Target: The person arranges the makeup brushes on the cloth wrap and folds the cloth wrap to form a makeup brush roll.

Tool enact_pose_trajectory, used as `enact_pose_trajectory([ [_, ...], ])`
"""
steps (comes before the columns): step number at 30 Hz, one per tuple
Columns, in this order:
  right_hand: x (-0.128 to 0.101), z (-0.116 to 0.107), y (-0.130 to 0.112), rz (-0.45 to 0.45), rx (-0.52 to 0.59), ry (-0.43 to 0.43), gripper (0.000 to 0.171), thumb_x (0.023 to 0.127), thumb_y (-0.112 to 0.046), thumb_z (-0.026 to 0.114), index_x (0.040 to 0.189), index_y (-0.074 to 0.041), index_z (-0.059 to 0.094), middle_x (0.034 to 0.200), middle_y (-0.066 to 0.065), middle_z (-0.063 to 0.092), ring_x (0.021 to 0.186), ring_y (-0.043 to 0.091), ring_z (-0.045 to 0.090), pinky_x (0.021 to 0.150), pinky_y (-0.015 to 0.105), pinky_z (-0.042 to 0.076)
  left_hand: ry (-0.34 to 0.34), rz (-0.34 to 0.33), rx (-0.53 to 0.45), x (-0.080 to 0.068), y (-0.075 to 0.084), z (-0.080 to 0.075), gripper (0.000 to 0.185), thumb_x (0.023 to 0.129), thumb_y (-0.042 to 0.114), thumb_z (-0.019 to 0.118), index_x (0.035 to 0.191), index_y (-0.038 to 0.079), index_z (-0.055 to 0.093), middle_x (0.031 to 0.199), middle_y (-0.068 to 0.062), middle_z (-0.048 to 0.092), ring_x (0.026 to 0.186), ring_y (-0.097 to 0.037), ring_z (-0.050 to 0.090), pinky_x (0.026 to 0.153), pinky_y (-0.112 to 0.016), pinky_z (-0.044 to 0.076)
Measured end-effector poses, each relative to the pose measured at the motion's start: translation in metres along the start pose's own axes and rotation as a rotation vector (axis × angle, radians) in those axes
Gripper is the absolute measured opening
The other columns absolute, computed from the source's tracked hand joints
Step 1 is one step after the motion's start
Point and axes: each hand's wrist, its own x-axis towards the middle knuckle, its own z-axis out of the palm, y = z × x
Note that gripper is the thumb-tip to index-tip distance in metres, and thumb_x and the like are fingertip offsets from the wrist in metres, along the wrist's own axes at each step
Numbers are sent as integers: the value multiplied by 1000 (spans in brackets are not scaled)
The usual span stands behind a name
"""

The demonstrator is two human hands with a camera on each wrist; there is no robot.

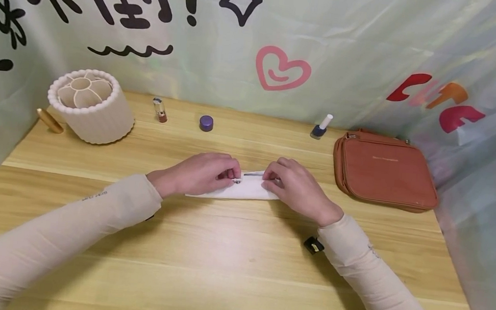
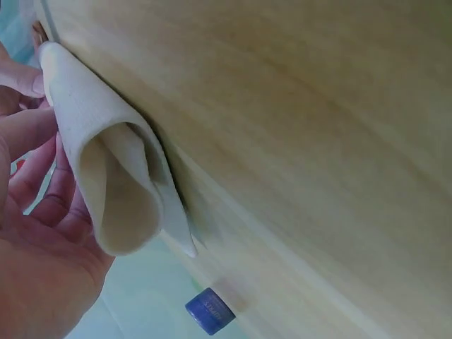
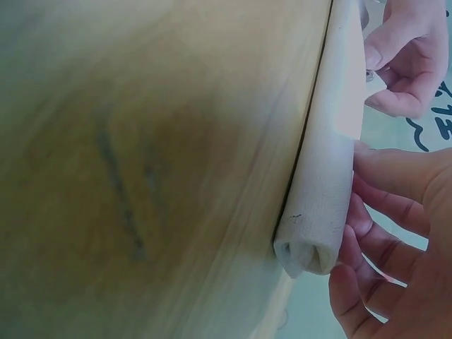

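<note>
Holding: white pouch, lying flat mid-worktop so both hands can work its top edge.
Left hand: grip pinching the small metal zip pull.
Right hand: grip curled round the pouch's other end, steadying it.
Back edge: ribbed organiser, nail polish, brown bag at the right.

On my table: one white pouch, one brown bag, one ribbed organizer, one nail polish bottle, one purple jar, two lipstick tubes.
</note>
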Motion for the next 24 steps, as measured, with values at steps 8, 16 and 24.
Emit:
enact_pose_trajectory([
  [8, 1, 0, 0, -1, -3, 0, 11, 101, -22, 81, 106, -13, 76, 103, 2, 69, 96, 21, 63, 86, 41, 56, 13, -12, 9, 0, 0, 2, 8, 105, 15, 73, 112, 18, 73, 107, 3, 71, 91, -15, 63, 82, -33, 54],
  [16, 0, 1, 0, -14, -25, 21, 11, 101, -21, 81, 105, -13, 76, 102, 2, 68, 94, 21, 61, 83, 40, 55, 54, -52, 23, 0, 6, 4, 7, 103, 14, 73, 109, 17, 76, 104, 3, 73, 89, -14, 65, 80, -32, 55],
  [24, -1, 2, 0, -13, -19, 26, 12, 101, -21, 81, 106, -12, 76, 102, 3, 69, 93, 22, 60, 83, 40, 54, 106, -130, 38, 0, 12, 7, 7, 99, 14, 76, 104, 18, 74, 98, 6, 77, 87, -12, 68, 77, -33, 55],
])
